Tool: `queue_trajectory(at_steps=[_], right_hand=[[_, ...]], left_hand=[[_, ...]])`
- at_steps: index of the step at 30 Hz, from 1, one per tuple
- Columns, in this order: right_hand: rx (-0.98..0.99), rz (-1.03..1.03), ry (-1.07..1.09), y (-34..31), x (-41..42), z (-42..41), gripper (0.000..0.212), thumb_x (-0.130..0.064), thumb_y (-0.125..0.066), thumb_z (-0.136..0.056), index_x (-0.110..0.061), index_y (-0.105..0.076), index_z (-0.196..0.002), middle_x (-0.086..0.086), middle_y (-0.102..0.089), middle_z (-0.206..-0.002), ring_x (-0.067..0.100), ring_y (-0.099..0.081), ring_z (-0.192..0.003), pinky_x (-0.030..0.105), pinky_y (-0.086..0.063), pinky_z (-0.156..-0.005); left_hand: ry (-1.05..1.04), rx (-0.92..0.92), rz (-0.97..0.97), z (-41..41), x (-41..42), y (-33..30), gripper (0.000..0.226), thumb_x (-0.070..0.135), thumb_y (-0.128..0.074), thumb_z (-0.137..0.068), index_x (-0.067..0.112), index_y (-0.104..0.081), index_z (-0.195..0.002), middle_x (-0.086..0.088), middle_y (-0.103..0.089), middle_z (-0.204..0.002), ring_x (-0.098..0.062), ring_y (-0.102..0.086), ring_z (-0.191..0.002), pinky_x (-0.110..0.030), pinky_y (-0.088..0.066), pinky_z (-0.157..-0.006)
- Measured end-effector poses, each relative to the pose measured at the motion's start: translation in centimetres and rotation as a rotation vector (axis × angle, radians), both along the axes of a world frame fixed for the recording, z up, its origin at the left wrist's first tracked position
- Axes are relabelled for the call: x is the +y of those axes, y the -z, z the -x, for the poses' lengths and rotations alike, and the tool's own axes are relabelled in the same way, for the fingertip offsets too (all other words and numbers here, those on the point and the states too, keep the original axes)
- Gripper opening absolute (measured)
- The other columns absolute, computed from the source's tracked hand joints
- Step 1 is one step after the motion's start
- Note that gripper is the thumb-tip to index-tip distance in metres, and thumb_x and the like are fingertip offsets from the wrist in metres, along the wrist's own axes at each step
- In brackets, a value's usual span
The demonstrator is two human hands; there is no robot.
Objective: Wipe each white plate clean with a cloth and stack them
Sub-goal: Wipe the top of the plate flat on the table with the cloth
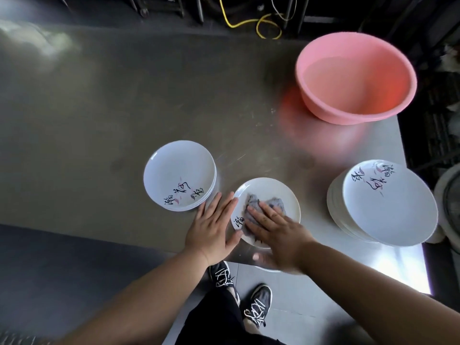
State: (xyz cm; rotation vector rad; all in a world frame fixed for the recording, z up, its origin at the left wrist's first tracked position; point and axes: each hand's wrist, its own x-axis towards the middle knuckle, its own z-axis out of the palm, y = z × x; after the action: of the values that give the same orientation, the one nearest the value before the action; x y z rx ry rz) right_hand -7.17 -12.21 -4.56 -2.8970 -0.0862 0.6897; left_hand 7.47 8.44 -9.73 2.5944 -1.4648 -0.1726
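Pressing one cloth (263, 207) into one plate (268, 189), two stacks (179, 170) flanking

The near part of the middle plate (267, 192) is covered by the cloth (265, 206) and the right hand (278, 231); only one char. of its writing is seen. The cloth's near part is hidden under the fingers. The lower plates in the left stack (180, 175) and right stack (388, 202) are seen only as rims; count can't be told. Both forearms are cut off by the bottom edge. The desk (124, 108) is cut off at left. The yellow cable (249, 22) runs off the top edge.
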Motion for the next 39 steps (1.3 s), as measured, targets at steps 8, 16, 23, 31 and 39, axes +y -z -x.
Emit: queue_trajectory(at_steps=[8,16,23,31,39], right_hand=[[0.032,0.022,0.134,-1.2,1.2,0.5,0.099,-0.085,-0.012,-0.092,-0.022,-0.003,-0.168,0.007,0.014,-0.175,0.034,0.017,-0.16,0.051,-0.007,-0.131],[0.053,0.115,0.231,-1.0,-1.0,-0.7,0.094,-0.082,-0.002,-0.088,-0.03,0.009,-0.167,0.001,0.023,-0.173,0.029,0.03,-0.156,0.048,0.021,-0.126],[0.06,0.038,0.113,-1.8,2.1,4.0,0.097,-0.082,-0.02,-0.094,-0.018,-0.017,-0.167,0.013,-0.009,-0.175,0.04,-0.002,-0.16,0.05,-0.008,-0.127],[0.077,0.159,0.284,-1.0,-2.1,0.5,0.089,-0.077,-0.007,-0.093,-0.029,0.014,-0.165,-0.001,0.028,-0.17,0.029,0.029,-0.157,0.053,0.021,-0.125],[-0.018,0.011,0.268,-1.8,3.1,6.2,0.085,-0.076,-0.027,-0.099,-0.019,-0.043,-0.16,0.006,-0.035,-0.168,0.035,-0.023,-0.158,0.052,-0.018,-0.124]], left_hand=[[-0.014,-0.002,-0.006,0.0,0.0,-0.3,0.083,0.064,-0.041,-0.1,0.022,-0.016,-0.168,0.007,-0.01,-0.176,-0.021,-0.007,-0.163,-0.052,-0.014,-0.13],[-0.011,0.002,-0.012,0.0,-0.1,-0.4,0.081,0.063,-0.04,-0.1,0.022,-0.022,-0.167,0.007,-0.013,-0.176,-0.022,-0.009,-0.163,-0.052,-0.014,-0.129],[-0.019,-0.005,-0.025,0.0,-0.1,-0.4,0.082,0.066,-0.037,-0.101,0.023,-0.018,-0.168,0.008,-0.009,-0.176,-0.02,-0.007,-0.163,-0.05,-0.011,-0.13],[-0.039,-0.005,-0.03,0.0,-0.2,-0.4,0.08,0.069,-0.028,-0.102,0.024,-0.016,-0.168,0.009,-0.008,-0.176,-0.018,-0.007,-0.163,-0.046,-0.005,-0.131],[-0.048,-0.001,0.006,-0.2,-0.2,-0.2,0.081,0.068,-0.038,-0.1,0.025,-0.023,-0.166,0.009,-0.008,-0.176,-0.018,-0.009,-0.163,-0.046,-0.007,-0.131]])
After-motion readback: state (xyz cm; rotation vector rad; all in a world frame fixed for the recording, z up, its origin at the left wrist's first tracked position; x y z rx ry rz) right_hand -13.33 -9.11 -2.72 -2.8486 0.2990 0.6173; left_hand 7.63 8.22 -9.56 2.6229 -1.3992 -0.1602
